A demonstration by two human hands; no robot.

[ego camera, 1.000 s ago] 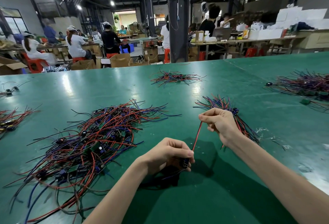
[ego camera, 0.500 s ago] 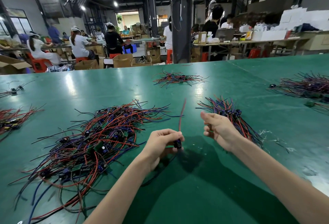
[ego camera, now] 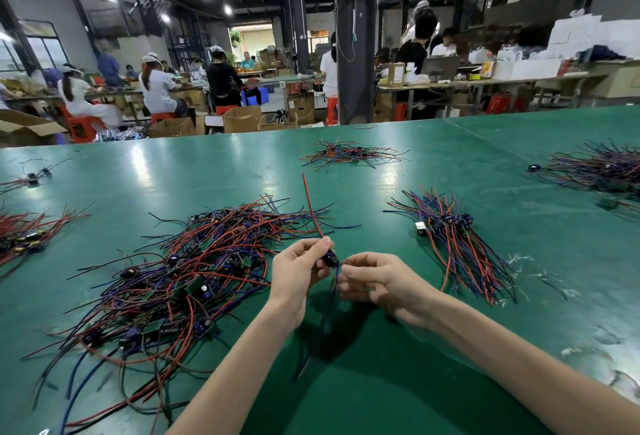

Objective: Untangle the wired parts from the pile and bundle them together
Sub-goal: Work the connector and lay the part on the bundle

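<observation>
Left hand (ego camera: 298, 273): pinches a small wired part (ego camera: 331, 258), held up above the green table (ego camera: 207, 171)
Wired part: its red wire (ego camera: 310, 202) sticks up and its blue wires (ego camera: 329, 303) hang down
Right hand (ego camera: 375, 279): fingers half bent, tips right at the blue wires; cannot tell if it holds them
Pile (ego camera: 180, 275): big tangle on the table, left of the hands
Bundle (ego camera: 464, 244): tidy bunch on the table, right of the hands

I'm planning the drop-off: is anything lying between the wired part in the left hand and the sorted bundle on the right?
No object. The wired part in the left hand has only the right hand beside it, then bare table up to the bundle.
</observation>
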